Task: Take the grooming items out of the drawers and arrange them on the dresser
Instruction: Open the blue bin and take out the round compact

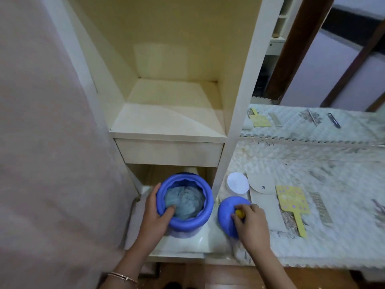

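Note:
A blue round jar (187,221) stands over the pulled-out lower drawer (187,245), open at the top, with a pale blue cloth (184,202) stuffed inside. My left hand (156,213) grips its rim, thumb inside and fingers round the outside. Its blue lid (227,213) sits tilted at the dresser's left edge. My right hand (250,222) pinches the lid's yellow knob (239,213). On the dresser top (333,236) lie a white round jar (238,183), a round hand mirror (262,183), a yellow paddle brush (292,204) and a metal comb (320,207).
Above the jar is a closed drawer (168,152) under an open cream shelf (173,119). A wall mirror (323,80) behind the dresser reflects the brush, comb, tweezers and clippers. A pink curtain (52,142) hangs at left. The dresser top has a quilted floral cover.

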A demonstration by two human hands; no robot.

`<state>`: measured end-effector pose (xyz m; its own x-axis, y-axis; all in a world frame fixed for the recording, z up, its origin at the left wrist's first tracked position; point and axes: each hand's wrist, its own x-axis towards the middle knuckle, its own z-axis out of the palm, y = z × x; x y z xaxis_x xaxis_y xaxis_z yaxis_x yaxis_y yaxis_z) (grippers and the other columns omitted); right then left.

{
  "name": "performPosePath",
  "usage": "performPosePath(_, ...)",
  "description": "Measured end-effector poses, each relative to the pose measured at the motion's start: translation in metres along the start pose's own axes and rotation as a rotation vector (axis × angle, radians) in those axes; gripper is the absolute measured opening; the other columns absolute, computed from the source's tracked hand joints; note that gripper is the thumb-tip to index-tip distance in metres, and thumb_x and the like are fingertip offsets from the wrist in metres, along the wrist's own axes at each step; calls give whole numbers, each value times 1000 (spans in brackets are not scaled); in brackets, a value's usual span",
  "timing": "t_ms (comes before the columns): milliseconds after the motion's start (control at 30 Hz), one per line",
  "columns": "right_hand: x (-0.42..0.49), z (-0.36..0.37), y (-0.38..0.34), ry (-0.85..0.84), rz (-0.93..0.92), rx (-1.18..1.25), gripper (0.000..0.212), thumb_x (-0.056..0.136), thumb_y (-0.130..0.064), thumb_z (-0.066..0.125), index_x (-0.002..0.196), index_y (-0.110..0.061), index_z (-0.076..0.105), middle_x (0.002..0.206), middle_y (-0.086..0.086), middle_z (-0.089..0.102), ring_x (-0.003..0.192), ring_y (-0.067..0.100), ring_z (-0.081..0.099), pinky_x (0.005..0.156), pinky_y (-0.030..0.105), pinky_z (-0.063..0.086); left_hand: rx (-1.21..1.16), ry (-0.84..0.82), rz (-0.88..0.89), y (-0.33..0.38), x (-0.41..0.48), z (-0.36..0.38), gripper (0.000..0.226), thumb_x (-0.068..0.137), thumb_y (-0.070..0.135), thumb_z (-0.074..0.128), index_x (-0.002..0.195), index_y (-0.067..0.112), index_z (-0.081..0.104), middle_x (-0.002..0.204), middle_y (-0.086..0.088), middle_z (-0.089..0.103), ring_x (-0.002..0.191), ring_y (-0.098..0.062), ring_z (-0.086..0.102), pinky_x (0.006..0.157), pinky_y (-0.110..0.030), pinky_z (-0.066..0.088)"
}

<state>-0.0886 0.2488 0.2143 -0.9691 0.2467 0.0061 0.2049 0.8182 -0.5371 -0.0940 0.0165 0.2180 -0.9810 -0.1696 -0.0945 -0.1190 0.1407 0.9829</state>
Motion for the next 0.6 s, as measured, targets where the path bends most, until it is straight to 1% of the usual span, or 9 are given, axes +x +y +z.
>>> performPosePath(67, 2, -25, -9, 130, -56, -8, 17, 74, -15, 73, 90, -11, 71, 81, 8, 61, 84, 31, 52, 72, 38, 45, -11, 5, 6, -1, 1, 0, 65, 81, 0, 62, 137, 15, 31, 128, 1, 41, 119, -11, 41, 97, -25, 34)
performPosePath(133, -1, -48, -22, 190, -124, 129, 10, 75, -18, 73, 84, -14, 70, 70, -7, 51, 78, 18, 46, 70, 21, 39, -28, 14, -1, -2, 1, 2, 64, 82, -3, 60, 137, 13, 32, 127, 1, 42, 117, -11, 41, 96, -26, 35)
performPosePath(200, -6, -61, -41, 200, -221, 261, 11, 75, -28, 70, 80, -19, 68, 69, -12, 50, 78, 9, 46, 69, 7, 36, -41, 34, 5, -1, 2, 3, 62, 82, -4, 60, 136, 12, 34, 126, 2, 42, 116, -10, 41, 96, -24, 34)
performPosePath(267, -10, -60, -62, 151, -321, 327, 25, 72, -43, 59, 84, -23, 69, 76, -13, 54, 85, 1, 48, 73, 0, 34, -87, 44, -5, 1, 2, 4, 58, 83, -3, 59, 135, 12, 36, 127, 1, 43, 115, -11, 42, 95, -24, 33)
performPosePath(333, -9, -46, -81, 59, -411, 305, 34, 73, -44, 54, 93, -22, 70, 82, -14, 55, 88, 0, 48, 78, 1, 33, -163, 31, -42, 3, 2, 1, 50, 87, 4, 55, 133, 17, 38, 128, 1, 44, 117, -12, 43, 98, -26, 34)
performPosePath(400, -5, -26, -97, 14, -487, 196, 38, 74, -41, 52, 98, -18, 69, 87, -3, 61, 88, 9, 50, 80, 10, 34, -208, 19, -59, 6, 4, -4, 38, 92, 12, 48, 126, 24, 41, 129, 3, 44, 120, -11, 42, 101, -25, 32)
performPosePath(467, -1, -11, -109, -9, -467, 150, 39, 73, -39, 50, 98, -15, 68, 90, 6, 65, 87, 23, 56, 78, 18, 34, -206, 13, -58, 9, 5, -7, 29, 94, 14, 44, 121, 25, 44, 127, 3, 47, 120, -10, 43, 98, -17, 32)
performPosePath(533, 1, 2, -115, -14, -473, 135, 33, 73, -35, 51, 92, -14, 68, 87, 7, 66, 81, 27, 60, 75, 18, 33, -188, -8, -55, 11, 6, -10, 29, 93, 14, 47, 120, 23, 45, 123, 4, 49, 112, -7, 48, 88, -3, 35)
performPosePath(600, 1, 11, -118, -36, -497, 121, 24, 76, -29, 56, 91, -14, 67, 88, 6, 67, 81, 26, 61, 75, 14, 33, -154, -35, -45, 9, 6, -11, 35, 87, 22, 59, 119, 27, 44, 124, 4, 50, 112, -7, 50, 95, -12, 38)
